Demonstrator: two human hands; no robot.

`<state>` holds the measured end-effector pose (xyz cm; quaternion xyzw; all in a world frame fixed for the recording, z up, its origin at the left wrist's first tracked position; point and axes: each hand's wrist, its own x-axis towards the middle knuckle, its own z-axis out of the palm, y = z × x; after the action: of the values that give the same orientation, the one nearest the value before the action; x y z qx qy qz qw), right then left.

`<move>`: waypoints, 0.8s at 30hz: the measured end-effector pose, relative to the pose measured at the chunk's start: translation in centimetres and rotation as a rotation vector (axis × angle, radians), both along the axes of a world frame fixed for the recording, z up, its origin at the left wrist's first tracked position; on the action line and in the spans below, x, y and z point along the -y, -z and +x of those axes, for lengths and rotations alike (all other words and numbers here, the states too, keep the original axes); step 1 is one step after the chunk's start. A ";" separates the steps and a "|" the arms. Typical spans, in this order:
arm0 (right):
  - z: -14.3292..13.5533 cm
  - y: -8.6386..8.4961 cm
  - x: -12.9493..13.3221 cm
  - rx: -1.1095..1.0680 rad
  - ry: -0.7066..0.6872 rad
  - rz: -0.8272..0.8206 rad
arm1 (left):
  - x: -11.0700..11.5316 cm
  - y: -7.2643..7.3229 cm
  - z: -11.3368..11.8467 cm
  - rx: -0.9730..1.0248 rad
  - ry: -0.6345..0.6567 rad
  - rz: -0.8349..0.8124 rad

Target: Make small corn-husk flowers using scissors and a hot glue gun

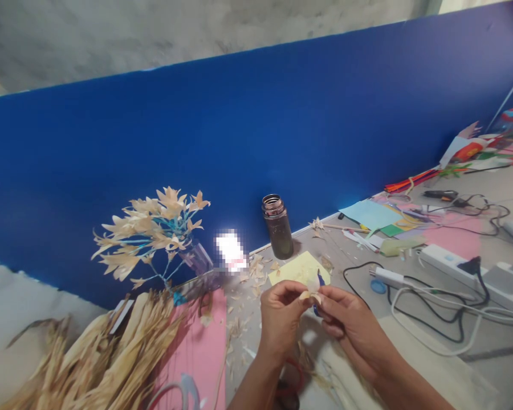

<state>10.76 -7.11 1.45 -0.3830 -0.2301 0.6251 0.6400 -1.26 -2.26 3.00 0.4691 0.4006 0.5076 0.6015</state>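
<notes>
My left hand point(280, 319) and my right hand point(346, 322) meet over the desk, both closed in a pinch. Between their fingertips is a small pale piece of dried husk point(310, 296), curled like a petal. A dark blue object point(321, 279) shows behind the right fingers; I cannot tell what it is or whether it is held. Just beyond the hands lies a yellow sheet of paper point(297, 266). Husk scraps point(252, 273) are scattered to the left of it. Below the hands, a red loop point(297, 373) is partly hidden by the left forearm.
A dark open flask point(277, 228) stands against the blue partition point(239, 142). Husk flowers point(162, 228) on blue stems lean from a clear vase point(200, 258) at left. Dried husks point(111, 353) lie on pink paper point(205, 347). Cables point(444, 296) and a power strip point(453, 265) are at right.
</notes>
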 end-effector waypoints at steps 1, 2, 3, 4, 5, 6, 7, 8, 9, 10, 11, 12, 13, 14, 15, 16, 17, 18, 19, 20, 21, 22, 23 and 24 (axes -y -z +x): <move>0.1 0.0 0.0 0.015 0.004 -0.003 | 0.0 0.0 0.0 -0.008 0.002 -0.003; 0.2 0.0 0.0 0.039 0.009 -0.004 | 0.0 0.1 0.0 -0.017 0.003 -0.002; 0.3 0.0 0.1 0.067 0.007 -0.005 | 0.0 0.0 0.0 -0.025 0.005 0.002; 0.4 -0.1 0.1 0.097 0.002 -0.004 | 0.0 0.0 0.1 -0.030 0.008 0.008; 0.5 -0.1 0.2 0.123 -0.002 -0.003 | 0.1 0.0 0.1 -0.031 0.012 0.014; 0.6 -0.1 0.2 0.146 -0.006 0.000 | 0.1 0.0 0.1 -0.031 0.018 0.019; 0.7 -0.1 0.3 0.164 -0.007 0.005 | 0.1 -0.1 0.1 -0.028 0.024 0.022; 0.7 -0.1 0.3 0.178 -0.005 0.012 | 0.2 -0.1 0.1 -0.024 0.030 0.022; 0.8 -0.1 0.4 0.193 0.002 0.021 | 0.2 -0.2 0.1 -0.020 0.036 0.022; 0.8 0.0 0.4 0.211 0.017 0.031 | 0.2 -0.2 0.1 -0.016 0.039 0.022; 0.8 0.0 0.4 0.233 0.032 0.041 | 0.2 -0.2 0.1 -0.012 0.043 0.023; 0.7 0.1 0.5 0.256 0.049 0.050 | 0.2 -0.3 0.1 -0.008 0.050 0.024; 0.7 0.1 0.5 0.276 0.065 0.058 | 0.3 -0.3 0.1 -0.005 0.058 0.025; 0.7 0.2 0.5 0.289 0.080 0.064 | 0.3 -0.3 0.2 -0.001 0.065 0.028; 0.6 0.2 0.5 0.292 0.092 0.070 | 0.3 -0.3 0.2 0.003 0.071 0.032; 0.6 0.2 0.5 0.291 0.101 0.076 | 0.3 -0.3 0.2 0.008 0.079 0.034; 0.5 0.3 0.5 0.287 0.110 0.082 | 0.3 -0.3 0.2 0.015 0.086 0.034; 0.5 0.3 0.5 0.285 0.124 0.087 | 0.3 -0.3 0.2 0.025 0.092 0.033; 0.4 0.3 0.5 0.285 0.138 0.092 | 0.3 -0.3 0.2 0.035 0.099 0.032; 0.4 0.4 0.5 0.290 0.150 0.095 | 0.3 -0.2 0.2 0.043 0.106 0.032; 0.4 0.4 0.6 0.302 0.162 0.096 | 0.4 -0.2 0.3 0.047 0.113 0.033; 0.4 0.5 0.6 0.323 0.171 0.098 | 0.4 -0.2 0.3 0.050 0.117 0.036; 0.4 0.5 0.7 0.354 0.174 0.102 | 0.4 -0.2 0.3 0.052 0.119 0.039; 0.5 0.6 0.7 0.391 0.175 0.109 | 0.5 -0.2 0.3 0.055 0.120 0.042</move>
<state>11.25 -7.81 0.90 -0.4803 -0.3492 0.4675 0.6548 -0.94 -2.72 3.15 0.4907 0.3444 0.4916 0.6316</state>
